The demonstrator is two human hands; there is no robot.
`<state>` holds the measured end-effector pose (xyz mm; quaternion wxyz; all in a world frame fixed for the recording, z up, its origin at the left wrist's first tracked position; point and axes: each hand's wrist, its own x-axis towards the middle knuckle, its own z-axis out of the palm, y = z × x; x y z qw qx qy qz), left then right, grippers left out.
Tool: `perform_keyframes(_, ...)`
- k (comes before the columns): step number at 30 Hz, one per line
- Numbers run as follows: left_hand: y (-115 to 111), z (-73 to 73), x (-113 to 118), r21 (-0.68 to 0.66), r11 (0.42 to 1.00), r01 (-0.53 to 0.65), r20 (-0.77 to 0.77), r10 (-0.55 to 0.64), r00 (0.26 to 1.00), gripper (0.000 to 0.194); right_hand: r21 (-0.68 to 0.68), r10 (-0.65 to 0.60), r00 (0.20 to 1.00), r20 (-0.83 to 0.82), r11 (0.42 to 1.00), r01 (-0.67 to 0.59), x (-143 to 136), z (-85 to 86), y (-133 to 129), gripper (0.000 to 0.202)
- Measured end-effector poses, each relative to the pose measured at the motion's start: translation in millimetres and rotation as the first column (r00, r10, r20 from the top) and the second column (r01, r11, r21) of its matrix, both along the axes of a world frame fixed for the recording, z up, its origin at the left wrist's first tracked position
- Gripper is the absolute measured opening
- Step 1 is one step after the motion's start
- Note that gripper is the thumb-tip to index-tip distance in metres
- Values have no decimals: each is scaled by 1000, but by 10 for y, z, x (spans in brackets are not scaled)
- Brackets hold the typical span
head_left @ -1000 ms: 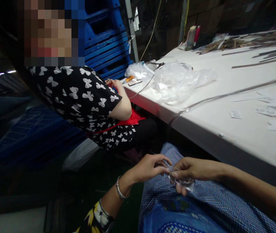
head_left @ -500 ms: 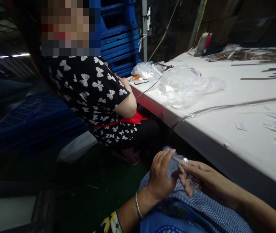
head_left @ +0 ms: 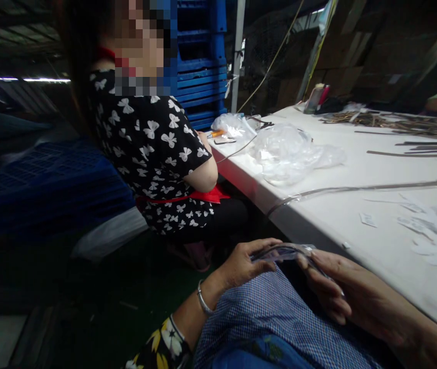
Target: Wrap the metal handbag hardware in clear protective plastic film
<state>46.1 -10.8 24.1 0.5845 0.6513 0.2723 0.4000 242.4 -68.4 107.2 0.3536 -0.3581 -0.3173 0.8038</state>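
Low over my lap, a thin flat item in clear plastic wrapping [head_left: 282, 251] is stretched between my two hands. My left hand [head_left: 243, 264], with a bangle at the wrist, pinches its left end between thumb and fingers. The other end is gripped by my right hand [head_left: 336, 287], thumb on top and fingers curled beneath. The wrapping bows slightly upward and shows a dark edge; what is inside cannot be made out. Under the hands lies a blue checked apron [head_left: 249, 307].
A white table [head_left: 318, 210] runs along the right, its edge near my right hand. On it are crumpled clear plastic bags [head_left: 283, 151], paper labels [head_left: 368, 220] and dark strips [head_left: 414, 152]. A co-worker [head_left: 153, 148] sits ahead on the left, by stacked blue pallets [head_left: 201, 77].
My hands have moved apart, the left one leftward and the right one rightward. The wrapped item has turned from tilted up to nearly edge-on. The camera view has shifted slightly.
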Motion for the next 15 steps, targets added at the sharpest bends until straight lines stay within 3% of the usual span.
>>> perform_keyframes(2, -8, 41, -3, 116, 988, -106, 12, 105, 994, 48, -3, -26, 1000, 4, 1000, 26, 11, 49, 20, 25)
perform_keyframes(4, -49, 65, 20, 222, 923, -314, 29, 316, 948, 38, -8, -77, 997, 19, 997, 77, 19, 74, 45, 23)
perform_keyframes(6, -111, 47, 65, 241, 856, -458, 41, 462, 886, 28, -18, -121, 992, 30, 992, 122, 20, 90, 65, 23)
perform_keyframes(8, -180, -19, 135, 168, 846, -505, 49, 505, 862, 23, -21, -151, 988, 27, 988, 151, 12, 108, 73, 24)
perform_keyframes(10, -237, -106, 226, 6, 875, -484, 82, 482, 872, 23, -10, -161, 987, 19, 987, 161, -2, 122, 68, 24)
perform_keyframes(13, -264, -192, 349, -255, 875, -411, 162, 458, 874, 40, 8, -151, 988, 25, 988, 151, -25, 116, 47, 24)
perform_keyframes(15, -238, -187, 382, -288, 856, -429, 164, 486, 859, 55, 11, -136, 990, 34, 991, 136, -35, 96, 27, 23)
